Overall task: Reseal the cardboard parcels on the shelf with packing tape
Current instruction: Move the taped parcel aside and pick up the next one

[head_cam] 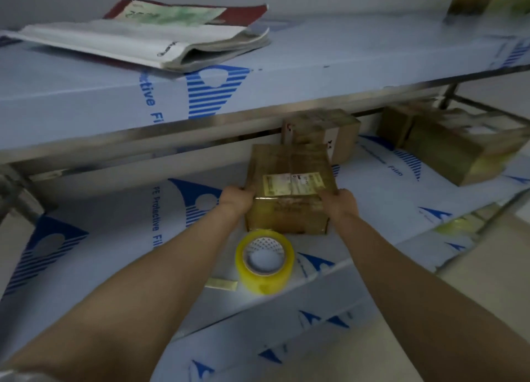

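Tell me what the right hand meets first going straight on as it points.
Probably the labelled parcel: the right hand grips its right edge and points inward across it, though depth is unclear.

Labelled parcel sits flat, taped over; yellow tape roll lies at its six o'clock, second parcel at twelve, third parcel at two.
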Motion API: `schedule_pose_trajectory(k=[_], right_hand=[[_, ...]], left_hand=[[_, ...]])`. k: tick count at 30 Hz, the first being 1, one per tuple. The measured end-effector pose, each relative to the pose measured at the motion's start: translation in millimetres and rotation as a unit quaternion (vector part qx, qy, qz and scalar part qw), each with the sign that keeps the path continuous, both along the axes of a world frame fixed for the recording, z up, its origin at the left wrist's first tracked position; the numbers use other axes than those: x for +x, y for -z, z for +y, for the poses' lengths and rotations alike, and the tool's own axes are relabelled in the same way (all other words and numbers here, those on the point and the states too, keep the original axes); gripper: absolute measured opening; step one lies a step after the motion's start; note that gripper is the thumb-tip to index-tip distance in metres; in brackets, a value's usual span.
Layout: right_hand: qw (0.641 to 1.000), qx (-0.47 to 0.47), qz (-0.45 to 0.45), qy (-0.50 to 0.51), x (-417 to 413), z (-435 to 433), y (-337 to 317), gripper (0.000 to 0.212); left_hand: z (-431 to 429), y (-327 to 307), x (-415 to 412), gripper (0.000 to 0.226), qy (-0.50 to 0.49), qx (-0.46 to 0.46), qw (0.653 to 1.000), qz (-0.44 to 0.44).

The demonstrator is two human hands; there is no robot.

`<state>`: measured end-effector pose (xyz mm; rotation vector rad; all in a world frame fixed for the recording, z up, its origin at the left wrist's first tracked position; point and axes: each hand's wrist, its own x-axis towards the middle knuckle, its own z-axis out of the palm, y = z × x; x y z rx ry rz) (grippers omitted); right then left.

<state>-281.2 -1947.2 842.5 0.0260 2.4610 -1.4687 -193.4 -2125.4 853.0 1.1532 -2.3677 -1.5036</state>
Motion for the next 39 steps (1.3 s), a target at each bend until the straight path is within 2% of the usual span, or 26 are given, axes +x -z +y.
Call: schedule_pose_trajectory(k=[7,12,15,20,23,26,27,30,32,37,39], right_hand=[[0.995,-0.053,0.089,-0.001,33,-18,-20,0.044],[0.992,-0.087,0.092,-0.019,66,-41,-44,0.063],[0.986,-0.136,0.09,-0.034,91,-57,-46,0.054],[0.977,-0.201,0.062,-0.046,151,-79,-40,0.026],[0.975,-0.211,0.065,-0.022,188,-85,-25,0.014],[0.97,-0.23,0.075,-0.007,226,-83,-18,0.017],[0.968,-0.24,0.077,-0.008,237,-83,-15,0.019],[0.963,-0.256,0.075,-0.023,271,-84,-7,0.017],[0.966,-0.248,0.068,-0.028,289,-84,0,0.018],[0.961,-0.27,0.045,-0.022,315,-78,9,0.018],[0.962,-0.27,0.034,-0.015,323,-73,13,0.018]], left_hand=[[-5,-11,36,0.015,-0.14,0.043,0.979,0.144],[-22,-37,79,0.029,-0.213,0.057,0.952,0.215],[-35,-46,113,0.041,-0.26,0.097,0.931,0.239],[-55,-45,173,0.035,-0.325,0.156,0.888,0.285],[-58,-42,209,0.036,-0.316,0.172,0.889,0.282],[-68,-33,240,0.036,-0.282,0.208,0.896,0.273],[-70,-32,250,0.043,-0.262,0.23,0.898,0.267],[-88,-9,271,0.083,-0.217,0.278,0.903,0.247],[-95,2,285,0.089,-0.2,0.278,0.912,0.227],[-83,-13,324,0.051,-0.113,0.207,0.952,0.194],[-83,-9,331,0.044,-0.103,0.179,0.958,0.199]])
